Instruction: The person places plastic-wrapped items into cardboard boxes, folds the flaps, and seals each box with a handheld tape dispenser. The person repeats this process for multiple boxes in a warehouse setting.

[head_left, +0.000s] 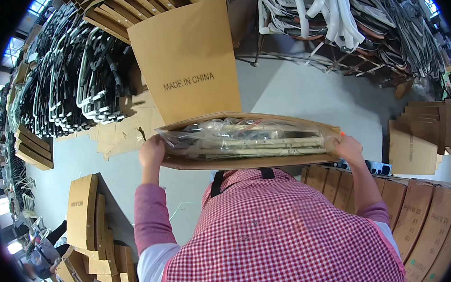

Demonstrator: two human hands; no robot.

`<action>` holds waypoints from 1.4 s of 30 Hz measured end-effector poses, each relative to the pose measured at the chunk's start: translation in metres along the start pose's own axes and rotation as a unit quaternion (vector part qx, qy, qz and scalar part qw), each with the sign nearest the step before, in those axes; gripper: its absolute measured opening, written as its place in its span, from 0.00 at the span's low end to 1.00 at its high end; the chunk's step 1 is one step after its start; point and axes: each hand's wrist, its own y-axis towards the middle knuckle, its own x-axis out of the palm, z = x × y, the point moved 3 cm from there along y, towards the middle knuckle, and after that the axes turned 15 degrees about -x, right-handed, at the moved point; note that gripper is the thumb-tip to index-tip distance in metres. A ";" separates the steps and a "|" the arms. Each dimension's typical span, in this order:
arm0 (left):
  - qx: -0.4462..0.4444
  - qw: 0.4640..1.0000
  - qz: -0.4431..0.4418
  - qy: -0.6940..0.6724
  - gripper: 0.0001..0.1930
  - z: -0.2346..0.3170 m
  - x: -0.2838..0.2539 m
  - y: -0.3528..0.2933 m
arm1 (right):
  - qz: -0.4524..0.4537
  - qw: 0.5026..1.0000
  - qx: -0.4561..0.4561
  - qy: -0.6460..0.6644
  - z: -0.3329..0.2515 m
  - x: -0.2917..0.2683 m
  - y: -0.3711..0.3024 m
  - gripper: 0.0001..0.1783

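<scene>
In front of my body is a long, narrow cardboard box (248, 164), open at the top. Inside lie cream-coloured tubes (263, 143) in clear plastic, and some of the film bulges over the rim at the left end. My left hand (152, 151) is closed on the box's left end. At the opposite end my right hand (349, 147) grips the box, close to a small orange spot. The fingertips of both hands are partly hidden by the cardboard and film.
A large carton (187, 64) stands just beyond the box. Black and white tube frames (86, 83) are heaped at far left, wrapped tubes (326, 11) at far right. Cartons stack at lower left (85, 213) and lower right (417, 216). Another person (44, 256) is at the left edge.
</scene>
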 end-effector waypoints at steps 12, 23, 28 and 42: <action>0.052 0.988 0.013 0.146 0.13 0.035 -0.003 0.022 | -0.048 0.972 -0.147 -0.179 -0.099 0.055 0.034 0.12; 0.049 0.978 -0.118 0.165 0.17 0.104 0.085 -0.012 | -0.035 0.967 -0.169 -0.189 -0.095 0.064 0.047 0.10; 0.179 0.927 -0.200 0.262 0.45 0.073 0.075 -0.012 | -0.028 0.970 -0.168 -0.172 -0.076 0.046 0.027 0.26; 0.094 0.868 -0.465 0.144 0.32 0.047 0.005 0.039 | -0.277 0.924 -0.252 -0.076 -0.008 -0.011 0.047 0.35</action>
